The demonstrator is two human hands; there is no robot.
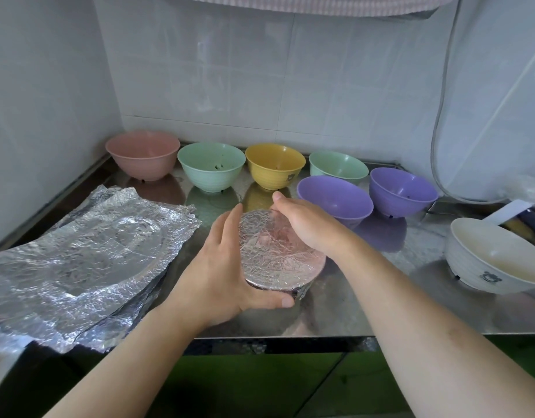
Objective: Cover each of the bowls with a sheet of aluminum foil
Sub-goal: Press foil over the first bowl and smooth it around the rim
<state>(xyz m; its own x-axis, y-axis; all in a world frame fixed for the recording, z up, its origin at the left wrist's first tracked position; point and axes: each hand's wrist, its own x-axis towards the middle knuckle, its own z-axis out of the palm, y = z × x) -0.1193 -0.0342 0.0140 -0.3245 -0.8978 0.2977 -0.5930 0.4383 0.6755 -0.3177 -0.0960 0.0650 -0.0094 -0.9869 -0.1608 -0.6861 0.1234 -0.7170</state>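
Steel counter (pixel 380 303), white tiled walls (pixel 260 86).

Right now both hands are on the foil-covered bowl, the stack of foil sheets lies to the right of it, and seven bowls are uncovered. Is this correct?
Not quite: the stack of foil sheets lies to the left of the foil-covered bowl, as the head view shows. The rest holds: the left hand and right hand are on it, and seven bowls are uncovered.
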